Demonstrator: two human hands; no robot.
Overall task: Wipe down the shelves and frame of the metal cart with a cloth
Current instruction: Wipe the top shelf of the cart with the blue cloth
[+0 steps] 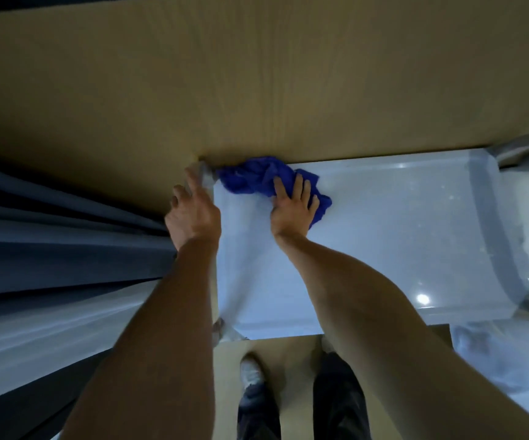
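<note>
1. Blue, crumpled and soft-looking, one cloth [266, 179] lies bunched on the top shelf [384, 236] of the metal cart, at its far left corner; its long axis runs along the far edge, trailing toward the right.
2. One shelf shows from above: a smooth, pale, glossy sheet with raised rims, rectangular, its long axis running left to right, with bright reflections of light on the right half.
3. Two bare hands are in view. The right hand [293, 206] lies flat on the cloth with fingers straight and spread, pressing it against the shelf.
4. The left hand [193, 211] is at the shelf's left edge near the far corner, its fingers reaching to the frame post [204, 173] there; blur hides whether they curl round it, so I cannot tell the grip.
5. Behind the far edge stands one broad wood-grain panel [257, 74], matte and tan.
6. Left of the cart hang dark pleated curtains [50, 233] in soft vertical folds.
7. Below the near edge, two dark trouser legs [336, 401] and one pale shoe [250, 369] are visible.
</note>
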